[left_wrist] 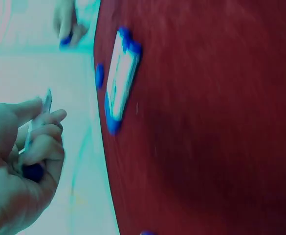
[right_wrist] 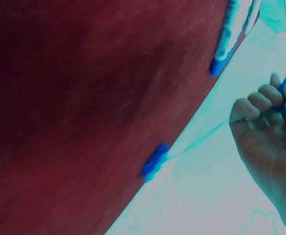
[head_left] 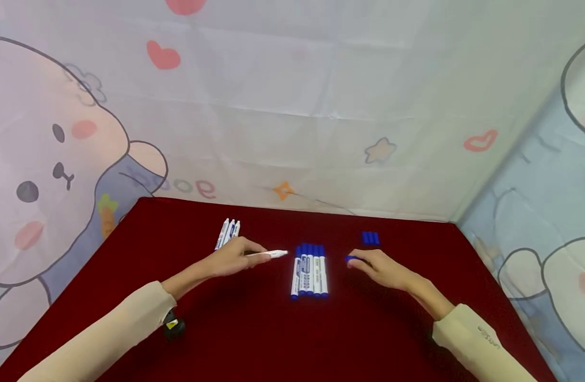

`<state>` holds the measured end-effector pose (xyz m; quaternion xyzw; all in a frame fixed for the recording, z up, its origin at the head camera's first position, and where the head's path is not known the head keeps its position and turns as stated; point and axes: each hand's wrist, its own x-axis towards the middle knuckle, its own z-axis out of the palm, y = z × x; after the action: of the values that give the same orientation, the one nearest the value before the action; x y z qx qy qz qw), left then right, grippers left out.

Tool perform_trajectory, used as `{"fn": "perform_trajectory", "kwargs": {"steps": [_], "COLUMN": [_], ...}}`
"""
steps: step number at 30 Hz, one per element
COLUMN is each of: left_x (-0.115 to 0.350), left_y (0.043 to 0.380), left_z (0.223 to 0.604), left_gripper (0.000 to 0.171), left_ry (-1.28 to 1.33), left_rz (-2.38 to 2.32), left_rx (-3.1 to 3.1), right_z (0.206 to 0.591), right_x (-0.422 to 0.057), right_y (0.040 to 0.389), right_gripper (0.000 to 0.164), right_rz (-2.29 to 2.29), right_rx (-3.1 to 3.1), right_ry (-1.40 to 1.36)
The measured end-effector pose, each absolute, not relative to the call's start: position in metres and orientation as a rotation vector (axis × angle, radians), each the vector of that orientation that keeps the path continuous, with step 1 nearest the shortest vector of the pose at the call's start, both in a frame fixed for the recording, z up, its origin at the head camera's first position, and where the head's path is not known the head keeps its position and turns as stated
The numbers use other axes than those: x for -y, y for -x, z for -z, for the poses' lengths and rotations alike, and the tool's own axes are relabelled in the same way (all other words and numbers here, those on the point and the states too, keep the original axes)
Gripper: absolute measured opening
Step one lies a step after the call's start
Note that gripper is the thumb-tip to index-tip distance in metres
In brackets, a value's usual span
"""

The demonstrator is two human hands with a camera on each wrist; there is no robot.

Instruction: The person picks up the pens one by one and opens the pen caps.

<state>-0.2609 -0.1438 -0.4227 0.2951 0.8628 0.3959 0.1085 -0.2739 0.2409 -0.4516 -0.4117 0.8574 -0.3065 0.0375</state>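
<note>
My left hand (head_left: 237,257) grips a white marker (head_left: 276,254) without a cap, its bare tip pointing right. In the left wrist view, the fingers curl round the marker's body, with its dark blue end (left_wrist: 33,172) showing at the palm. Across from it, my right hand (head_left: 380,269) pinches a blue marker cap (head_left: 352,259) between thumb and fingers. Between the two hands lies a row of several blue-capped markers (head_left: 310,271), side by side on the dark red cloth.
Behind the left hand lie a few uncapped white markers (head_left: 227,233), partly hidden by it. A small group of blue caps (head_left: 370,238) sits beyond the right hand. The red tabletop (head_left: 292,339) ends at a printed cloth backdrop (head_left: 292,132).
</note>
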Motion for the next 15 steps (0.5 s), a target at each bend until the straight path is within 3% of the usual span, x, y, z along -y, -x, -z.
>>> {"fn": "perform_trajectory", "kwargs": {"steps": [5, 15], "left_x": [0.126, 0.124], "left_y": [0.257, 0.251], "left_z": [0.432, 0.444], "left_gripper": [0.027, 0.020], "left_ry": [-1.123, -1.134], "left_rz": [-1.094, -1.134], "left_rx": [-2.554, -2.562], "right_z": [0.441, 0.449], "right_x": [-0.226, -0.229], "right_y": [0.272, 0.268], "right_gripper": [0.025, 0.025], "right_rz": [0.974, 1.033], "right_rx": [-2.527, -2.569], "right_ry": [1.157, 1.039]}}
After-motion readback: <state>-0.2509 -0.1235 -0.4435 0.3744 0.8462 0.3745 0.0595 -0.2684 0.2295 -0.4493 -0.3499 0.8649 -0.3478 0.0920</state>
